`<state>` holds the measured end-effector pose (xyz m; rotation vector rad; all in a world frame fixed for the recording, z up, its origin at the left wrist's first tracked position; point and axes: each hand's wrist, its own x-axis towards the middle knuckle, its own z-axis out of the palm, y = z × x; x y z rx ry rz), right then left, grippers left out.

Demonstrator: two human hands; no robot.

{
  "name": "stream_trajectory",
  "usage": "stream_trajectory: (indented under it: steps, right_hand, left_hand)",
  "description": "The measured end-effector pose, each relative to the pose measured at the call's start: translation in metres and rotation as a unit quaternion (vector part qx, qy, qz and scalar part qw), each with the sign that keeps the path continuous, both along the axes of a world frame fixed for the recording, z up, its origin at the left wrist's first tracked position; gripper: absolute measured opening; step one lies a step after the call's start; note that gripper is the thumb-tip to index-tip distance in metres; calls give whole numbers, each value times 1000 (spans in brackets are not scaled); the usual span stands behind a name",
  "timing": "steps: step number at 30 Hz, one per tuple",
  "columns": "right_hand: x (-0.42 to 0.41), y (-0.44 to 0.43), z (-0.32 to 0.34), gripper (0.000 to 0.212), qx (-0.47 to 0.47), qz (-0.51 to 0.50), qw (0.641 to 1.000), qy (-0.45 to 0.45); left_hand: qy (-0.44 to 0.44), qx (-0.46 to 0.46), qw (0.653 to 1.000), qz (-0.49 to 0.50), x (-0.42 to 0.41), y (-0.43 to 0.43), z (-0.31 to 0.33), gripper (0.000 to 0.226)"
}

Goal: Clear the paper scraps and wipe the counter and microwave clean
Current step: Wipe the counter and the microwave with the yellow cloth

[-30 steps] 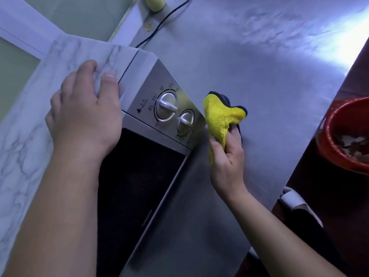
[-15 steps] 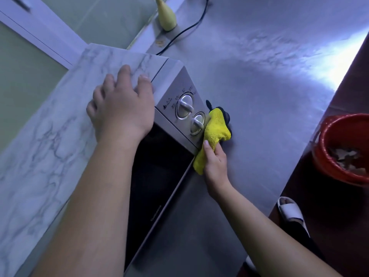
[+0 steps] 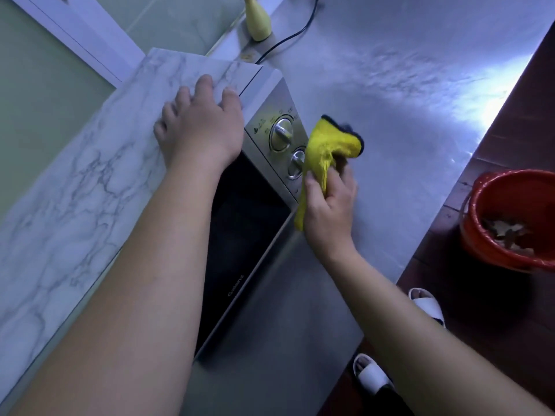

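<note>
The microwave (image 3: 255, 235) stands on the steel counter (image 3: 405, 121), with a marble-patterned top, a dark door and two silver knobs on its control panel. My left hand (image 3: 198, 130) lies flat on the top near its front right corner, fingers spread. My right hand (image 3: 329, 205) grips a yellow cloth (image 3: 327, 148) with a dark edge, held against the right end of the control panel beside the lower knob. Part of the cloth hangs below my thumb.
A red bucket (image 3: 486, 235) holding paper scraps sits on the dark floor to the right. A pale yellow bottle (image 3: 256, 21) and a black cable (image 3: 295, 34) are at the counter's back. My two white slippers (image 3: 426, 304) show below the counter edge.
My right hand has shifted the cloth along the right end of the panel, up and slightly off it again. The view has swung, so the microwave sits further right. My left hand stays on top.
</note>
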<state>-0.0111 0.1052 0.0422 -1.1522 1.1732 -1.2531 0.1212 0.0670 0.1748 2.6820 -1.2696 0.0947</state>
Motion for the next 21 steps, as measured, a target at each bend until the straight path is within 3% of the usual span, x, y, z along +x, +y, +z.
stream_trajectory:
  steps: [4,10,17,21]
  right_hand:
    - [19,-31,-5,16,-6,19,1000,0]
    - [36,-7,-16,13,-3,6,1000,2]
    - [19,1,-7,24,-32,50,996,68]
    - [8,5,2,27,-43,68,995,59]
  left_hand:
    - [-10,6,1000,5,-1,-2,0,56]
    - [-31,11,999,5,-2,-2,-2,56]
    - [-42,15,999,3,-4,-2,-2,56]
    - [-52,8,999,-3,-5,0,-3,55]
